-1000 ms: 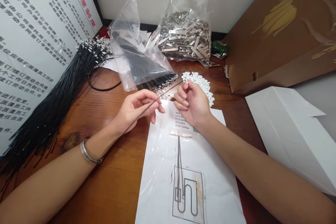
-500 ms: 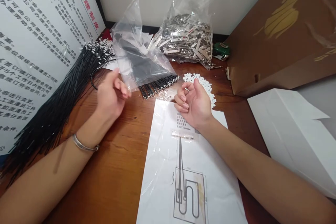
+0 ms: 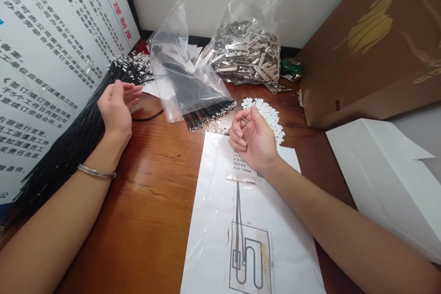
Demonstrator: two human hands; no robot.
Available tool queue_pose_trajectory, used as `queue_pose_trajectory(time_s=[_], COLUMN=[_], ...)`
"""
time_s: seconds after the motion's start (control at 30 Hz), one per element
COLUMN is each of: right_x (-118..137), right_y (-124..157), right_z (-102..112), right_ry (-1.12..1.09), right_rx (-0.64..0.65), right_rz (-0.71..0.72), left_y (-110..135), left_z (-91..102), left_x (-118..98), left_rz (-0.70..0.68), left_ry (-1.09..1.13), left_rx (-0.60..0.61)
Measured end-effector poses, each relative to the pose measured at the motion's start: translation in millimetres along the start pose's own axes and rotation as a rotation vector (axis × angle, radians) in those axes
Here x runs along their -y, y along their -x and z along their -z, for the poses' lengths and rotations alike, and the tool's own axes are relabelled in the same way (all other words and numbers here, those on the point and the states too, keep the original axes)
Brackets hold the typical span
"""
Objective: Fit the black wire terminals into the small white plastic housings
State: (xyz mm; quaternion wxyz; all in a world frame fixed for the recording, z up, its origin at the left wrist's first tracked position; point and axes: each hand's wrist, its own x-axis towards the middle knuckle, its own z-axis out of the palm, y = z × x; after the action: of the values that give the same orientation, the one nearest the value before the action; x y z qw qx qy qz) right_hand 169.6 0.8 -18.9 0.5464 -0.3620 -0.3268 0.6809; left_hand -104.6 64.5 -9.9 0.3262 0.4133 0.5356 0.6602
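Note:
My left hand (image 3: 117, 105) is beside the bundle of black wires (image 3: 82, 119) with white connector ends, at the left. Its fingers stretch out toward those ends, and I see nothing between them. Over the top of the printed drawing sheet (image 3: 210, 225), my right hand (image 3: 253, 140) is turned palm inward with its fingers curled. Whatever those fingers hold, if anything, is hidden. Just behind that hand lies a pile of small white connector pieces (image 3: 270, 117). Between the hands and farther back, a clear bag (image 3: 201, 85) holds black wires with metal-tipped ends sticking out.
A clear plastic bag of metal strips (image 3: 246, 57) stands against the back wall. A green tape measure (image 3: 291, 69) sits right of it. A brown box (image 3: 372, 46) and a white folded carton (image 3: 375, 170) bound the right side; a printed board (image 3: 44, 64) leans at left.
My left hand has moved left, from beside the clear wire bag to the wire bundle, and its fingers have straightened. My right hand has stayed almost in place, still curled.

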Motion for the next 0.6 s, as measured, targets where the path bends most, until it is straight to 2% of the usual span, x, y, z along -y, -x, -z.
queue_pose_trajectory(time_s=[0.07,0.17,0.3,0.43,0.6], right_x=[0,0,-1,-3,-10], right_y=[0,1,1,2,5], right_z=[0,-1,-1,-1,-4], right_ry=[0.007,0.014,0.011,0.042,0.194], right_rx=[0.006,0.003,0.004,0.019,0.025], right_rz=[0.001,0.008,0.013,0.025,0.078], left_y=[-1,-7,-16,-22,-25], left_z=[-0.5,1.6,6.4,12.0,15.7], left_x=[2,4,6,7,8], left_rz=[-0.041,-0.061,-0.13,-0.125,-0.128], left_ry=[-0.126,-0.167,-0.142,-0.215,-0.257], left_rx=[0.041,0.101,0.096,0.083,0.095])
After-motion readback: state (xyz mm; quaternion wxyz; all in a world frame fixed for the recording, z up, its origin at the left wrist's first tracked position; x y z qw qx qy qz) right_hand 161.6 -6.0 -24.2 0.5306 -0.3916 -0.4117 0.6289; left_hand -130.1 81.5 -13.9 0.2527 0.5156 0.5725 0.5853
